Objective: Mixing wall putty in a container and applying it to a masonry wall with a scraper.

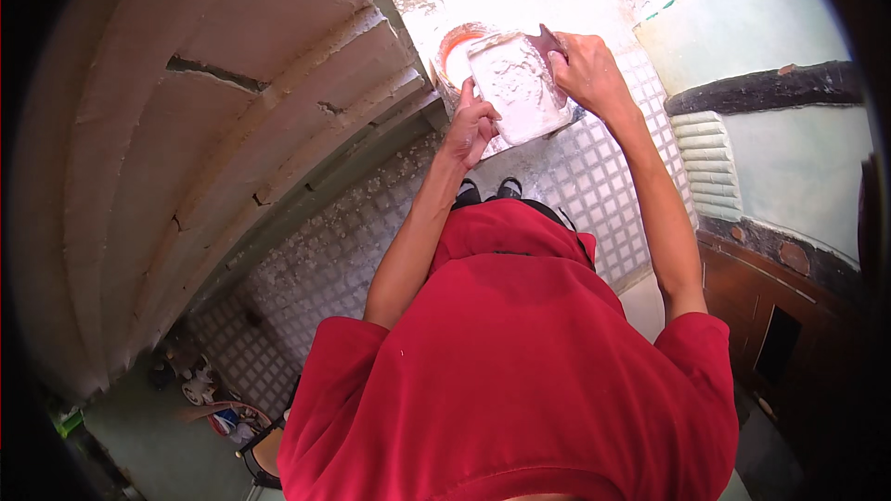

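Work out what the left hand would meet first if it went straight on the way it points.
Most likely the orange tub, just ahead of the left hand; depth is unclear, so the hand might pass above it.

White paste (516, 83), red shirt (534, 353), white-gridded floor (594, 176)

Dark scraper (545, 44) overlaps a lumpy, white-coated board (520, 116).
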Demonstrator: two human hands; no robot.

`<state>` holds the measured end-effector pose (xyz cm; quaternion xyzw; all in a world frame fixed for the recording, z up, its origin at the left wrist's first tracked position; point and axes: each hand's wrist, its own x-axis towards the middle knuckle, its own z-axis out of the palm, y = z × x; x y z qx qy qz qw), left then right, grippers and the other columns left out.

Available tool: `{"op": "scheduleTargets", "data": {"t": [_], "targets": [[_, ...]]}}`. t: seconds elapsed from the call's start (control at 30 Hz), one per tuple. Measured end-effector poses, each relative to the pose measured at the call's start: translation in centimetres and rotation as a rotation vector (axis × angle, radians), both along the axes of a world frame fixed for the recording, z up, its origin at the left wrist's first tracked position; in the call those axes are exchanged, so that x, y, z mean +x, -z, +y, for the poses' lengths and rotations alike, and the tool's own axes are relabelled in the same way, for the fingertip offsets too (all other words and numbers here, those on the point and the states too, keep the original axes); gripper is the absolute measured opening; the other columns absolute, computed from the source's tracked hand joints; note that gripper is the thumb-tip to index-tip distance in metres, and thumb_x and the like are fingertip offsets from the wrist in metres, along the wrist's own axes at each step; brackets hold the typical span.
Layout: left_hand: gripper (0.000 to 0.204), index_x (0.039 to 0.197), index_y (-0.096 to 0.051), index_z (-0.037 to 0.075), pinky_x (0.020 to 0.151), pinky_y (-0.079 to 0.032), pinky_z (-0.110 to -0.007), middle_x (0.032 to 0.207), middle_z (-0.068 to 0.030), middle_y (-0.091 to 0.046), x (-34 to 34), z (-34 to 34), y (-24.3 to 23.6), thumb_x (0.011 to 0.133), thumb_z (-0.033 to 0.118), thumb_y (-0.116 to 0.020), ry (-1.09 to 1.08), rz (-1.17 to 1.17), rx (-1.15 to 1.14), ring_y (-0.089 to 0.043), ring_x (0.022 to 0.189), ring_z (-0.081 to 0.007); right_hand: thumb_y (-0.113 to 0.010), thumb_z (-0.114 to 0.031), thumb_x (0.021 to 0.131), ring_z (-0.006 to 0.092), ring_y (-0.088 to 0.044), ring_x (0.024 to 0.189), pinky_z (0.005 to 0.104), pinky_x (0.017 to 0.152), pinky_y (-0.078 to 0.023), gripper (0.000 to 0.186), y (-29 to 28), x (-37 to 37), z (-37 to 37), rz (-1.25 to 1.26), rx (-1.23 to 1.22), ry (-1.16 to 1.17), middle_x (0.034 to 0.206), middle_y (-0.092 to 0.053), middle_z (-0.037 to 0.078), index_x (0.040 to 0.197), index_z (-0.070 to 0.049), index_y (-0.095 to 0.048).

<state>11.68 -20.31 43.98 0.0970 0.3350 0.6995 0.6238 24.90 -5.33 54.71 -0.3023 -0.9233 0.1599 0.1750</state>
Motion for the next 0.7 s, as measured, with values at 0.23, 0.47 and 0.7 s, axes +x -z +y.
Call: {"op": "scheduleTargets", "data": {"t": [0.23, 0.47, 0.7], "targets": [[0.080, 0.145, -0.021, 0.013, 0.082, -0.054, -0.038, 0.134, -0.0122, -0.048, 0.3, -0.4, -0.2, 0.072, -0.006, -0.048, 0.045, 0.009, 0.013, -0.055, 0.115, -0.0233, -0.054, -0.014, 0.084, 0.0434, -0.062, 0.083, 0.0464, 0.078, -0.049, 0.028, 4.2, 0.7, 0.6, 0.057, -0.011, 0.003, 0.086, -0.063, 0.030, 0.100, 0.006, -0.064], [0.071, 0.139, -0.025, 0.014, 0.075, -0.056, -0.035, 0.119, -0.0112, -0.055, 0.0, -0.6, 0.0, 0.076, -0.003, -0.051, 0.103, 0.035, -0.093, -0.061, 0.099, -0.0191, -0.058, -0.017, 0.083, 0.0427, -0.061, 0.079, 0.0442, 0.076, -0.049, 0.030, 3.5, -0.1, -0.8, -0.023, -0.273, -0.022, 0.084, -0.063, 0.028, 0.099, 0.007, -0.064], [0.068, 0.137, -0.028, 0.013, 0.076, -0.056, -0.036, 0.123, -0.0103, -0.053, -0.1, -0.4, -0.4, 0.075, -0.003, -0.050, 0.066, 0.003, -0.059, -0.061, 0.100, -0.0192, -0.059, -0.018, 0.082, 0.0367, -0.062, 0.067, 0.0421, 0.066, -0.049, 0.028, 3.1, -0.6, -0.6, 0.040, -0.259, -0.060, 0.073, -0.062, 0.024, 0.092, 0.008, -0.064]]}}
